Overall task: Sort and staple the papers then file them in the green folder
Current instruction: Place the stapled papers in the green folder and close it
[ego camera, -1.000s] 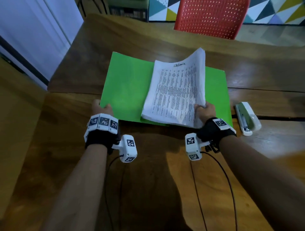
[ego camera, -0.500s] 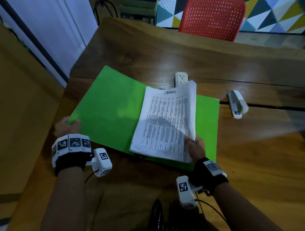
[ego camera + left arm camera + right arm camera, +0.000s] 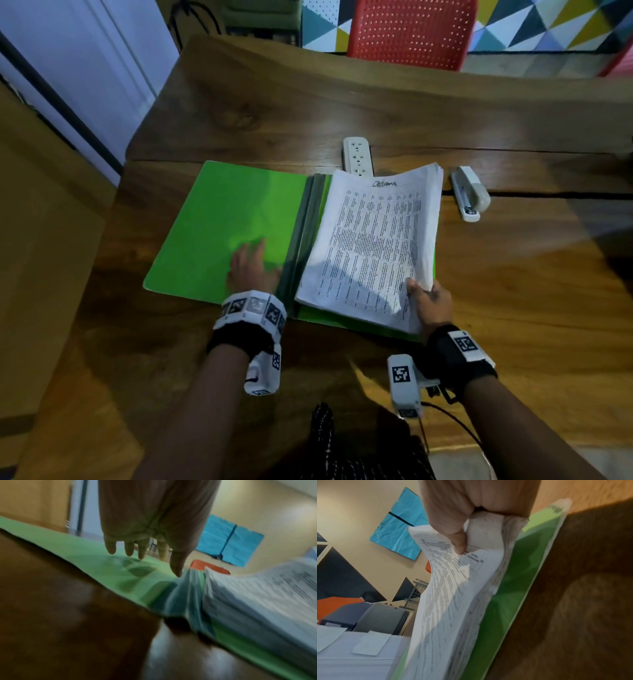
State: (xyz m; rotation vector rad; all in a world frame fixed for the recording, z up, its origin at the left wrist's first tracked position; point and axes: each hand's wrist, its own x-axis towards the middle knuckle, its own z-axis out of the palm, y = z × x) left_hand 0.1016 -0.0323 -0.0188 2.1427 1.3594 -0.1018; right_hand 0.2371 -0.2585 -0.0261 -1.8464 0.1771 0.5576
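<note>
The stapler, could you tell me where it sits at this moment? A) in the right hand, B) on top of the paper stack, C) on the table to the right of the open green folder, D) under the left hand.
C: the stapler lies untouched on the wooden table, just right of the green folder, while the right hand grips the papers.

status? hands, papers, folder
Left hand flat, open, on the green folder cover. Right hand grips the papers corner. Stapler alongside, clear.

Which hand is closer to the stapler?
The right hand. It grips the papers' near corner, below the stapler. The left hand lies flat on the folder's open cover, across the papers.
</note>
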